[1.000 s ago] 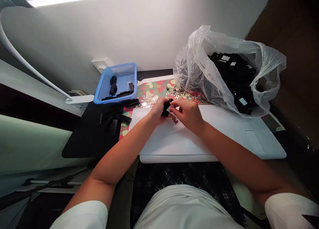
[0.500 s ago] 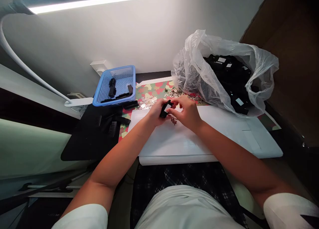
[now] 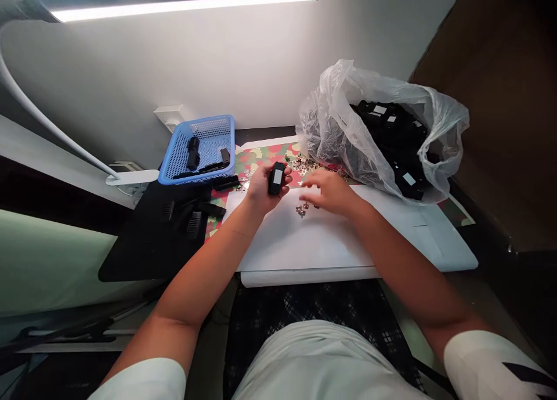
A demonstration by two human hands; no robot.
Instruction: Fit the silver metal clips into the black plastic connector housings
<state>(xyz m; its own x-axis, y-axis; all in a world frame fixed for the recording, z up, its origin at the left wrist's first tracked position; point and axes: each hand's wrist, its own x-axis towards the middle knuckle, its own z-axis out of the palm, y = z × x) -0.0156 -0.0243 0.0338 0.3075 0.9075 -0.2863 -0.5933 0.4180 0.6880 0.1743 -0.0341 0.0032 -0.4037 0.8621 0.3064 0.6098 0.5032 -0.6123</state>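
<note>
A small black plastic case with a white label (image 3: 277, 180) rests in my left hand (image 3: 261, 188), whose fingers curl round it. Just to the right, my right hand (image 3: 331, 192) hovers over the white sheet (image 3: 304, 243) with thumb and fingers apart and nothing visible between them. Below its fingertips lie several small shiny metal pieces (image 3: 301, 209) in a loose cluster. A larger scatter of metal pieces (image 3: 304, 165) lies behind the hands on a red and green patterned sheet (image 3: 265, 153).
A blue basket (image 3: 167, 168) with a few black parts stands at the back left. Black comb-like pieces (image 3: 194, 224) lie on the dark tabletop (image 3: 143, 243). A clear plastic bag (image 3: 322, 127) full of labelled black cases stands at the back right. A lamp (image 3: 183, 4) hangs above.
My right hand has let go of the black case and moved right, its fingers spreading. My left hand has shifted a little left with the case, which is now more upright.
</note>
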